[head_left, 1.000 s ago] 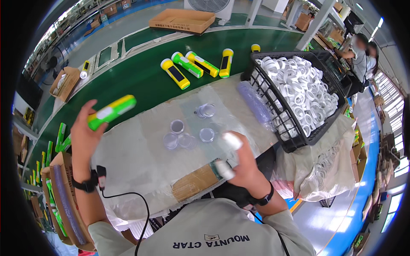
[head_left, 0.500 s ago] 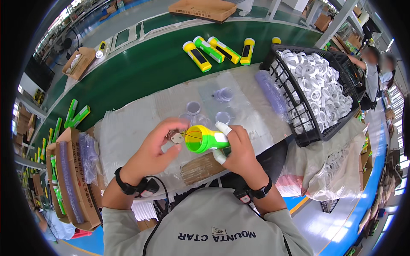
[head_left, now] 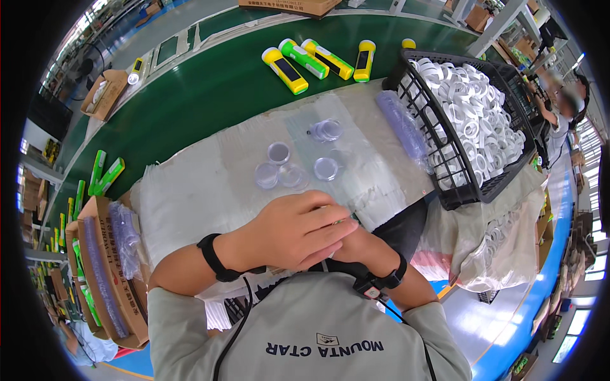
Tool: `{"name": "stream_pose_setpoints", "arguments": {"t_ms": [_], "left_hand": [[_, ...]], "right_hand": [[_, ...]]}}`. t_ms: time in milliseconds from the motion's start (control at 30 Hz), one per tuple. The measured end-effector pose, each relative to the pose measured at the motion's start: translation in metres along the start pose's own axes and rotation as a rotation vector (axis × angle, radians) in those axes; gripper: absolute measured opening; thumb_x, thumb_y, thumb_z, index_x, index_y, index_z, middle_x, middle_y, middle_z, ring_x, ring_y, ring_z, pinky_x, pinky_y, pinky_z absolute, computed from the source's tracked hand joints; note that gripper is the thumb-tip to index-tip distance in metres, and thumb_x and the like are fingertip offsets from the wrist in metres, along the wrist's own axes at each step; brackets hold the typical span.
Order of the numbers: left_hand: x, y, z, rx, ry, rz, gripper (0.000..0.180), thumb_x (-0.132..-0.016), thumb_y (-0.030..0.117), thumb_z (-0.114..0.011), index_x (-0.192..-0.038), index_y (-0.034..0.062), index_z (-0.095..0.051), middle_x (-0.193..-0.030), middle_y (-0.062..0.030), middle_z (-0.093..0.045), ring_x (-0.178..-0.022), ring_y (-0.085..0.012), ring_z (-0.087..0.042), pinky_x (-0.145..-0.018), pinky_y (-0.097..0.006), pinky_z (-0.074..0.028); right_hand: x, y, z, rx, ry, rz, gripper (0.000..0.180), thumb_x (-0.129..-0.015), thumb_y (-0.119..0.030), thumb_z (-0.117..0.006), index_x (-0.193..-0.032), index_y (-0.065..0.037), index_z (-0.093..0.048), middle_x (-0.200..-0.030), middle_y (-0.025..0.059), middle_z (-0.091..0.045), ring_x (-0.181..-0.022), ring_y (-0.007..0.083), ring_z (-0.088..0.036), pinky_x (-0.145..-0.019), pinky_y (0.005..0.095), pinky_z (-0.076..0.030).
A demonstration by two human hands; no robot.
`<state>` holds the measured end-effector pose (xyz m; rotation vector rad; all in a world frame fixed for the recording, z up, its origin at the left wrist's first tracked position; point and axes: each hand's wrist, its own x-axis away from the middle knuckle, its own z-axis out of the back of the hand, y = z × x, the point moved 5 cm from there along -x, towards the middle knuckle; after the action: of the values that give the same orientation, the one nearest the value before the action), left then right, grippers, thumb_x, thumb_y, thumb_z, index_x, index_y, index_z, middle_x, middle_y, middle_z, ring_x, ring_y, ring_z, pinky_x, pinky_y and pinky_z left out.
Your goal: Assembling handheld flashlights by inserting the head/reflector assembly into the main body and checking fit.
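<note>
My left hand (head_left: pixel 295 228) is closed, fingers curled over the front of my right hand (head_left: pixel 352 246), close to my chest. Between them only a sliver of the green and yellow flashlight housing (head_left: pixel 338 221) shows. My right hand's fingers are mostly hidden behind the left, around that housing. The small round metal part with wires is out of sight. Just beyond my hands, clear plastic lens cups (head_left: pixel 278 153) lie on the sheet-covered work surface (head_left: pixel 197 171), with a short stack of them (head_left: pixel 327 130) farther back.
Several yellow and green flashlights (head_left: pixel 284 71) lie on the green belt (head_left: pixel 203 95). A black crate (head_left: pixel 445 149) of white rings (head_left: pixel 473 108) stands at right, beside a roll of clear plastic (head_left: pixel 403 124). At left is a cardboard box (head_left: pixel 114 267). Other people (head_left: pixel 562 108) are at far right.
My left hand has moved right and nearer, over the flashlight housing and right hand. The housing came toward my chest and is now mostly covered. The metal part has gone from view.
</note>
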<state>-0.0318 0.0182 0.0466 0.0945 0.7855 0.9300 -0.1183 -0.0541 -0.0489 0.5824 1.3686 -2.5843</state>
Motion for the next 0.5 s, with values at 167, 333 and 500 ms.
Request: {"name": "stream_pose_setpoints", "arguments": {"t_ms": [167, 333, 500], "left_hand": [[-0.012, -0.006, 0.005, 0.129, 0.083, 0.099, 0.039, -0.07, 0.006, -0.061, -0.109, 0.0011, -0.059, -0.122, -0.0154, -0.054, -0.101, -0.0354, -0.057, -0.085, -0.042, -0.049], [-0.014, 0.02, 0.007, -0.08, -0.13, 0.039, 0.039, -0.066, 0.009, -0.062, -0.105, 0.0024, -0.061, -0.116, -0.0126, -0.055, -0.098, -0.0325, -0.055, -0.088, -0.047, -0.047], [-0.019, 0.042, 0.003, -0.21, -0.433, 0.001, 0.041, -0.066, 0.012, -0.063, -0.107, 0.0041, -0.06, -0.112, -0.0132, -0.055, -0.094, -0.0314, -0.055, -0.09, -0.048, -0.045]], "right_hand": [[0.004, 0.007, 0.028, 0.023, -0.114, -0.171, 0.052, -0.068, -0.003, -0.064, -0.118, -0.007, -0.053, -0.124, 0.0153, -0.051, -0.114, 0.0378, -0.046, -0.097, 0.0439, -0.035], [-0.03, 0.008, 0.099, 0.319, 0.0, -0.142, 0.044, -0.077, -0.02, -0.065, -0.119, -0.008, -0.056, -0.117, 0.0165, -0.055, -0.109, 0.0382, -0.049, -0.094, 0.0444, -0.038], [-0.028, 0.08, 0.096, 0.621, 0.125, -0.291, 0.041, -0.08, -0.02, -0.063, -0.118, -0.008, -0.057, -0.109, 0.0139, -0.056, -0.1, 0.0354, -0.052, -0.089, 0.0443, -0.041]]}}
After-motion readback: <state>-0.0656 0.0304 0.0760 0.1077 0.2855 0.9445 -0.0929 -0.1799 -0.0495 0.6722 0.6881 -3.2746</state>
